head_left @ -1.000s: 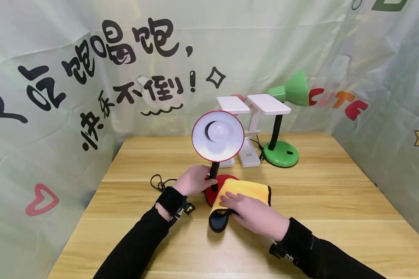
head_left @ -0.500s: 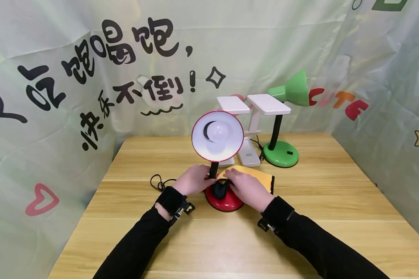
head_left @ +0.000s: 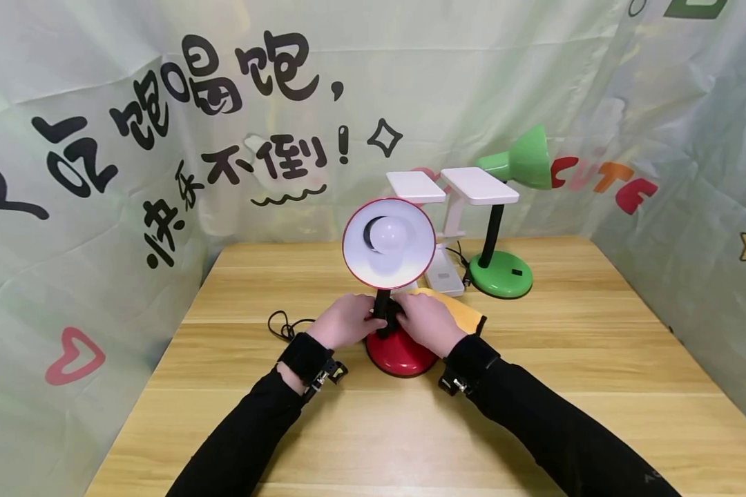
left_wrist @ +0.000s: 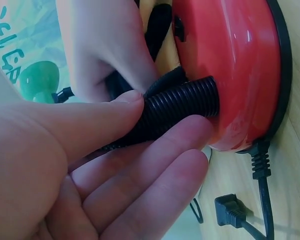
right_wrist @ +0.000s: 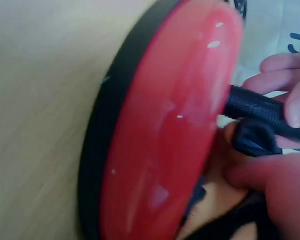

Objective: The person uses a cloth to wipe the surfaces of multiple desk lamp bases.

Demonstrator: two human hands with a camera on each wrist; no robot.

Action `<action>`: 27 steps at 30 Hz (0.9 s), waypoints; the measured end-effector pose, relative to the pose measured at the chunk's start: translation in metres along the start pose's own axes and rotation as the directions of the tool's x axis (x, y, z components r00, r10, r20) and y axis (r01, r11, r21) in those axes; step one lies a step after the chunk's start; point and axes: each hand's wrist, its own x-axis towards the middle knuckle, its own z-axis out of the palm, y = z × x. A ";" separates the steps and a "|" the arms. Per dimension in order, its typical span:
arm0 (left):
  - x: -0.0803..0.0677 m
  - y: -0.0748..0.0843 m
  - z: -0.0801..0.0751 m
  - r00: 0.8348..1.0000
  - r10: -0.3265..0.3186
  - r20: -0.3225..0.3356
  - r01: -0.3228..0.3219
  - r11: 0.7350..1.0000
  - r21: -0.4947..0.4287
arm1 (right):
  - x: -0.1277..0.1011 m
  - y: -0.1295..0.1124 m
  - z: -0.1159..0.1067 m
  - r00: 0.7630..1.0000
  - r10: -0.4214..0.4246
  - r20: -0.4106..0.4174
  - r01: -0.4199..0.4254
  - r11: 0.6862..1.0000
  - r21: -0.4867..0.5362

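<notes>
A desk lamp with a red base (head_left: pixel 401 355) and a white-lined shade (head_left: pixel 373 266) stands mid-table. My left hand (head_left: pixel 347 322) holds its black ribbed neck (left_wrist: pixel 182 100) low down, thumb on one side and fingers on the other. On the neck's other side, my right hand (head_left: pixel 432 323) grips a yellow cloth (head_left: pixel 461 312) with a dark edge and dark underside. A fold of the cloth touches the neck just above the base in the left wrist view. Most of the right fingers are hidden behind the hand and cloth.
Behind stand a green lamp (head_left: pixel 501 275) and two white lamps with flat heads (head_left: pixel 480 186) (head_left: pixel 415 187). A black cord (head_left: pixel 280 326) lies left of the red lamp, and its plug (left_wrist: pixel 230 210) shows in the left wrist view. Printed fabric (head_left: pixel 286 207) hangs around the table.
My right hand has carried the cloth from the front right of the red base, across it, up and back to the neck. The left hand has stayed on the neck.
</notes>
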 end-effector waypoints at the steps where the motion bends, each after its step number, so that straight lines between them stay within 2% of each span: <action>1: 0.000 0.000 0.000 1.000 0.001 -0.001 -0.001 1.000 0.001 | -0.002 -0.001 -0.002 1.000 -0.017 0.015 0.017 1.000 0.005; 6: 0.000 0.001 0.000 1.000 0.002 -0.003 -0.002 1.000 -0.004 | -0.022 -0.004 -0.019 0.988 -0.122 0.099 0.122 0.992 0.008; 9: 0.000 0.001 0.001 1.000 -0.007 -0.007 0.007 1.000 0.000 | -0.035 -0.003 -0.032 0.974 -0.154 0.167 0.152 0.988 0.023; 14: -0.001 0.000 0.001 1.000 -0.028 -0.007 0.028 0.999 -0.026 | -0.056 0.000 -0.044 0.934 -0.227 0.276 0.198 0.972 0.130; 18: -0.002 0.000 0.000 0.999 -0.045 -0.002 0.045 0.998 -0.038 | -0.073 -0.007 -0.047 0.891 -0.332 0.308 0.279 0.938 0.205; 23: -0.002 0.000 -0.001 0.999 -0.053 0.010 0.054 0.998 -0.039 | -0.087 -0.024 -0.046 0.840 -0.413 0.352 0.361 0.910 0.206; 25: -0.002 0.001 -0.001 0.998 -0.053 0.014 0.053 0.998 -0.037 | -0.089 -0.029 -0.044 0.829 -0.424 0.365 0.377 0.905 0.196; 27: -0.001 0.001 0.000 0.999 -0.052 0.017 0.052 0.998 -0.035 | -0.090 -0.030 -0.043 0.832 -0.426 0.355 0.381 0.904 0.192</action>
